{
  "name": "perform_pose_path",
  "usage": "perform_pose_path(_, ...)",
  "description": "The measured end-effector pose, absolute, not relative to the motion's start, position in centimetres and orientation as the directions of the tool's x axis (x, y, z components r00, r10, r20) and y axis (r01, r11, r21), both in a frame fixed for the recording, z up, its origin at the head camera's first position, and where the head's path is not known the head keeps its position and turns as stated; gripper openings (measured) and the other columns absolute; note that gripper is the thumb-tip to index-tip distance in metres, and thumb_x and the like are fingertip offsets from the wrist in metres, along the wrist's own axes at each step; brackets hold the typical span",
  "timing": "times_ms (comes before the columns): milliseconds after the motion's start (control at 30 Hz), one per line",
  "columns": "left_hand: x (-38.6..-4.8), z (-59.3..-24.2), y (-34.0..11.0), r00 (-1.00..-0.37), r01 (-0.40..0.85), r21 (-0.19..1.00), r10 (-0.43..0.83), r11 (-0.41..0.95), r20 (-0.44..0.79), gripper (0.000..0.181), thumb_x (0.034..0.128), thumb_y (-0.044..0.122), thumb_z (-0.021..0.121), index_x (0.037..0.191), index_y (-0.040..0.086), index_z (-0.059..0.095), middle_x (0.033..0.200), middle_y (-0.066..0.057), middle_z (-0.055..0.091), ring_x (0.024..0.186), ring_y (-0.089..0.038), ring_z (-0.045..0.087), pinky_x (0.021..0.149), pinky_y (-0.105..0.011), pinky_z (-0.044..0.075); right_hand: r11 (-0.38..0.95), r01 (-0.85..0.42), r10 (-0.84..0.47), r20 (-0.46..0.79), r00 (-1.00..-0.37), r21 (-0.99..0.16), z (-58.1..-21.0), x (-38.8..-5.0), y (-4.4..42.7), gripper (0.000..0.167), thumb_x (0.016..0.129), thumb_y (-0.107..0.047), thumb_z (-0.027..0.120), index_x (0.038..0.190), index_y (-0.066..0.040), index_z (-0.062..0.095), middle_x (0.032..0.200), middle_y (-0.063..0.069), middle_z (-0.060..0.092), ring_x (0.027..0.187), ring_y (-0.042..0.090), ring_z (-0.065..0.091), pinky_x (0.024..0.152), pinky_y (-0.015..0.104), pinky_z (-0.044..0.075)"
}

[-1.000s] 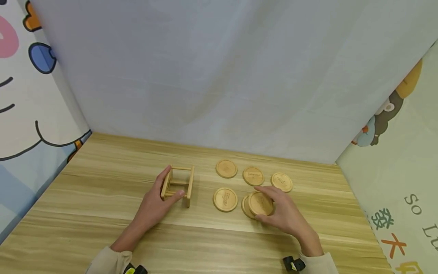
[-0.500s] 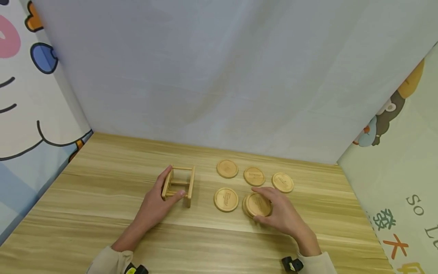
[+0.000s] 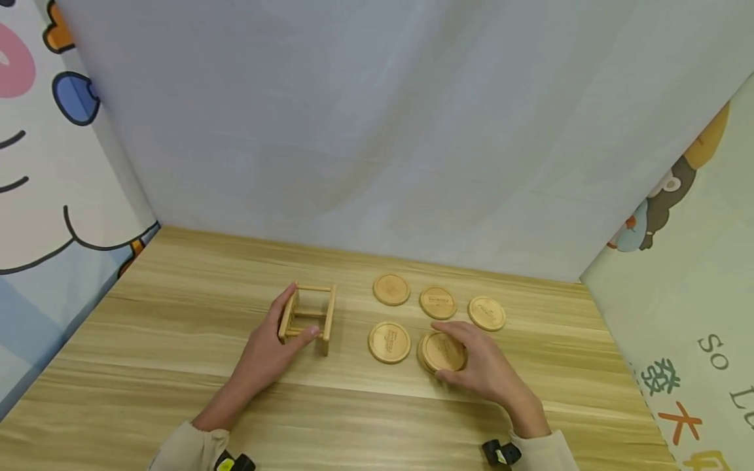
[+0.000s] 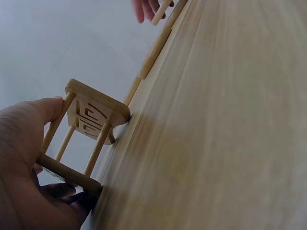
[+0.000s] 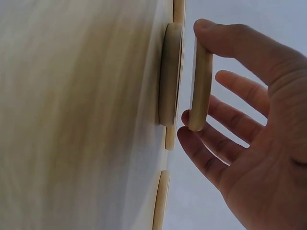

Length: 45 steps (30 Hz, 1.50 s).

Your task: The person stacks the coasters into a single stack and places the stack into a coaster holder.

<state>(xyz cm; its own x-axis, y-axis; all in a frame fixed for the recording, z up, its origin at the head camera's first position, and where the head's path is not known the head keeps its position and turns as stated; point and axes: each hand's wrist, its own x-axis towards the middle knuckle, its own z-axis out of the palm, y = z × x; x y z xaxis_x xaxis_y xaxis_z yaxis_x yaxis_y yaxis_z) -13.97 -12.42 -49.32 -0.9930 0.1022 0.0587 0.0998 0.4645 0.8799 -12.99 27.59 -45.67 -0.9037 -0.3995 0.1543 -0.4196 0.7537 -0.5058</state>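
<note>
My left hand [image 3: 266, 353] grips a small wooden coaster holder [image 3: 329, 319] with slotted end panels joined by rods, standing on the table. In the left wrist view the thumb lies against one rod of the holder [image 4: 98, 108], and the other fingers go behind the near panel. My right hand [image 3: 485, 363] pinches a round wooden coaster [image 3: 446, 352] by its edges. The right wrist view shows this held coaster [image 5: 201, 88] slightly apart from another coaster [image 5: 170, 76] lying flat beneath it. From the head, the held one covers most of the lower coaster [image 3: 422, 358].
Left of the right hand lies a coaster [image 3: 389, 343]. Behind are three more: a left coaster [image 3: 391, 290], a middle coaster [image 3: 438, 303] and a right coaster [image 3: 486, 313]. A pale cloth [image 3: 365, 131] hangs along the back edge of the wood-grain table [image 3: 177, 314].
The right hand has moved slightly left with its coaster, which now sits more squarely over the lower one. The left hand and the holder stay in place.
</note>
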Motion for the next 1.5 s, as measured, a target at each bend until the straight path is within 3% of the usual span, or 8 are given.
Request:
perform_pose_path(333,-13.73,-49.29,-12.44,-0.993,0.089,0.884,0.106,0.458,0.045,0.091,0.1093,0.041,0.074,0.180,0.026,0.018,0.177,-0.026,0.034,0.151,-0.055,0.048,0.112,-0.073,0.046,0.762,-0.410,-0.399,0.134,-0.907,-0.501,-46.02,-13.13,27.50,0.082,0.077,-0.008,0.103,0.151,-0.009,0.068,0.146,0.011,0.071,0.139,0.039,0.064,0.117,0.059,0.049)
perform_pose_path(1200,-13.81,-49.15,-12.52,-0.993,0.094,0.883,0.104,0.460,0.051,0.091,0.1089,0.040,0.074,0.180,0.025,0.019,0.176,-0.025,0.035,0.148,-0.054,0.052,0.111,-0.072,0.048,0.774,-0.420,-0.411,0.128,-0.903,-0.474,-46.16,-13.20,27.38,0.081,0.078,-0.010,0.103,0.151,-0.009,0.068,0.147,0.012,0.071,0.139,0.039,0.064,0.117,0.059,0.048)
perform_pose_path(1500,-13.86,-49.06,-12.55,-0.993,0.096,0.886,0.107,0.454,0.053,0.091,0.1090,0.040,0.074,0.180,0.025,0.019,0.176,-0.025,0.035,0.148,-0.054,0.052,0.111,-0.072,0.048,0.770,-0.419,-0.411,0.130,-0.902,-0.481,-45.97,-13.11,27.30,0.091,0.077,-0.009,0.104,0.157,-0.008,0.062,0.149,0.014,0.069,0.138,0.040,0.064,0.116,0.060,0.050)
